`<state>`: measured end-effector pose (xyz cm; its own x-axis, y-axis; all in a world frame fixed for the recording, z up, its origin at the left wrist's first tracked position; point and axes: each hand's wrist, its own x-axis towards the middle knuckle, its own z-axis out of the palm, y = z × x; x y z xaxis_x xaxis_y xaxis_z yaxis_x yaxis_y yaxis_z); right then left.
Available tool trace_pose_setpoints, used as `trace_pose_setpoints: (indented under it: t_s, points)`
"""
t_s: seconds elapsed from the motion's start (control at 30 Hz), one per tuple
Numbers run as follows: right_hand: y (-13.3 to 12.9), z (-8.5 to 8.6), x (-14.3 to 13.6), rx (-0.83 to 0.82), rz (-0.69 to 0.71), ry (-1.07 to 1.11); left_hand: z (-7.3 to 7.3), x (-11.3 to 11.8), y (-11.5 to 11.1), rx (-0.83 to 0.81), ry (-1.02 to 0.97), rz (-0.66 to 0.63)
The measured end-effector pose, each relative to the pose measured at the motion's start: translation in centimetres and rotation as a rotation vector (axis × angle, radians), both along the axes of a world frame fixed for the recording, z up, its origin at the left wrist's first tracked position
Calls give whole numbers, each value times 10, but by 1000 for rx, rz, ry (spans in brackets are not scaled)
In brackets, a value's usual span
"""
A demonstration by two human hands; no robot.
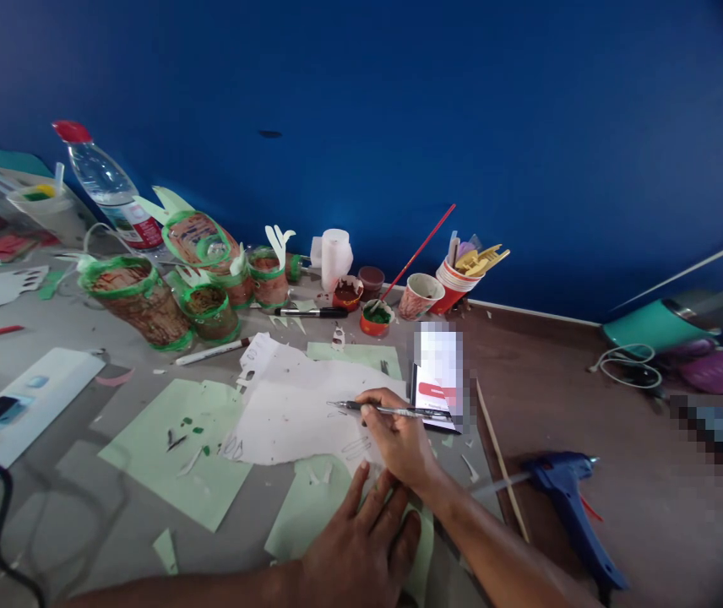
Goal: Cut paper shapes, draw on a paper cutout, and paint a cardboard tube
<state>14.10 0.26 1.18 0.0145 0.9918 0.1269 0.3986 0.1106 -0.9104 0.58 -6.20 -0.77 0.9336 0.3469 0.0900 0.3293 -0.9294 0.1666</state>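
Note:
My right hand (399,439) is closed round a black and clear pen (393,410), its tip over the white paper (304,405). Small loop shapes are drawn on this irregularly cut sheet. My left hand (361,540) lies flat with fingers spread, its fingertips at the sheet's lower right edge and over green paper (301,515). A lit phone (434,380) lies just beyond my right hand. Another green sheet (177,456) with small scraps on it is partly under the white paper on the left.
Brown and green painted containers (139,295) stand at the back left beside a bottle (108,186). Paint cups (376,317), a marker (311,312) and stacked cups (453,283) are at the back. A blue glue gun (568,498) and a thin stick (504,464) lie right.

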Motion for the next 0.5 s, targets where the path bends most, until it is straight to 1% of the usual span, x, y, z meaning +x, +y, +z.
trace_pose_setpoints:
  t_s: [0.13, 0.27, 0.5]
  points:
    - [0, 1, 0, -3, -13, 3, 2, 0, 0, -4, -13, 11]
    - [0, -1, 1, -7, -17, 12, 6, 0, 2, -13, 5, -6]
    - [1, -1, 0, 10, 0, -6, 4, -1, 0, -1, 17, 1]
